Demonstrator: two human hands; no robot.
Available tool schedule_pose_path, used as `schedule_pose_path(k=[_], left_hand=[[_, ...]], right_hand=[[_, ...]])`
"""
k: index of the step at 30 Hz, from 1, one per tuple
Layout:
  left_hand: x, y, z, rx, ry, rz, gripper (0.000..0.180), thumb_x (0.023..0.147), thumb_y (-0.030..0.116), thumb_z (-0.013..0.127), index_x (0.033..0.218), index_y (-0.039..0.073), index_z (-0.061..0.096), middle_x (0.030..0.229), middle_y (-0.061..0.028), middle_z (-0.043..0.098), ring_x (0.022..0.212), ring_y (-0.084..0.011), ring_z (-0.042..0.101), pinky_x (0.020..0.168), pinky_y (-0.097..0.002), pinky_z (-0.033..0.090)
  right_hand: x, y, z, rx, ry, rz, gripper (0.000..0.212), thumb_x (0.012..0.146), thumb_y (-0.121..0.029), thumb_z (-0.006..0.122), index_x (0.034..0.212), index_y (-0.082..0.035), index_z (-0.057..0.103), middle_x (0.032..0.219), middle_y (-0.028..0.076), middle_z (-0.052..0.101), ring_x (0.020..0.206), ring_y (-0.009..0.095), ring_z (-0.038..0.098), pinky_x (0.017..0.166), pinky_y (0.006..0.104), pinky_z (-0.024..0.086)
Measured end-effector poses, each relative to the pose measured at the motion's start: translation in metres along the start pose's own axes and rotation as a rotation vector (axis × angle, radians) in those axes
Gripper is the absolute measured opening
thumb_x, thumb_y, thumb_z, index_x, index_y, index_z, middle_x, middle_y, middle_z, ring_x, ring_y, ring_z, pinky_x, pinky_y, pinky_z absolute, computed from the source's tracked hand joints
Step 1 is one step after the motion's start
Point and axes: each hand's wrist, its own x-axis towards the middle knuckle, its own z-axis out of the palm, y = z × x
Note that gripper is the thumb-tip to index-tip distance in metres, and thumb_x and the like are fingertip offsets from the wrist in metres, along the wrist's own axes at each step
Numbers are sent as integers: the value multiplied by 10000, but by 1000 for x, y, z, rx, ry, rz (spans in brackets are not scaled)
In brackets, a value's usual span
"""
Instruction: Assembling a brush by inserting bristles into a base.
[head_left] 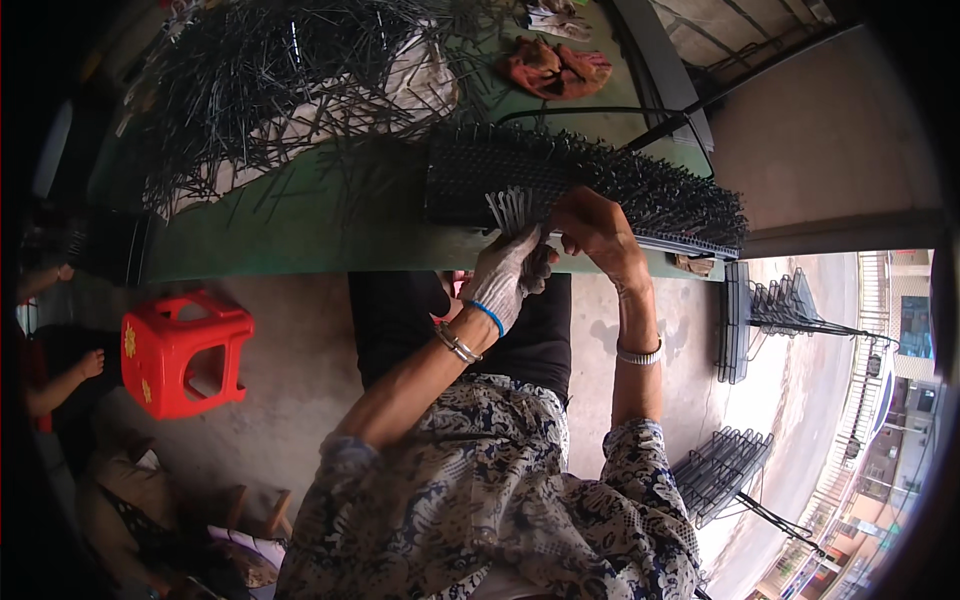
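My left hand (508,272), in a pale knit glove with dark fingertips, is closed around a bundle of thin grey metal rods (512,206). The rods fan out from the top of the fist. Beside it my bare right hand (600,238) has its fingers curled into a pinch at the near edge of a long dark rack (470,175). Whatever those fingers hold is hidden. Many thin dark rods stand upright in the rack's middle and right part. Its left part shows a grid of small holes.
A large heap of loose dark rods (270,85) covers the far left of the green table (340,225). An orange-brown cloth (555,70) lies behind the rack. A red stool (185,350) stands on the floor at left, near another person's arm. Wire racks (725,470) stand at right.
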Motion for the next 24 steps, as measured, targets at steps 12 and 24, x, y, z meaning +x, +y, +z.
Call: schedule_pose_path(k=[12,24], left_hand=[[4,-3,0,24,163,-74,189,921,278,656,947,92,641,774,-61,685,565,-103,615,452,-225,478],[4,1,-8,-23,84,-49,159,894,237,687,882,94,620,674,-13,597,478,-51,473,388,-192,304]], right_hand=[[35,5,8,-491,805,-409,53,932,-73,576,961,-39,547,684,79,617,549,125,597,518,278,472],[47,13,13,-805,745,-401,34,901,-77,569,934,-67,563,853,150,617,750,335,620,654,411,491]])
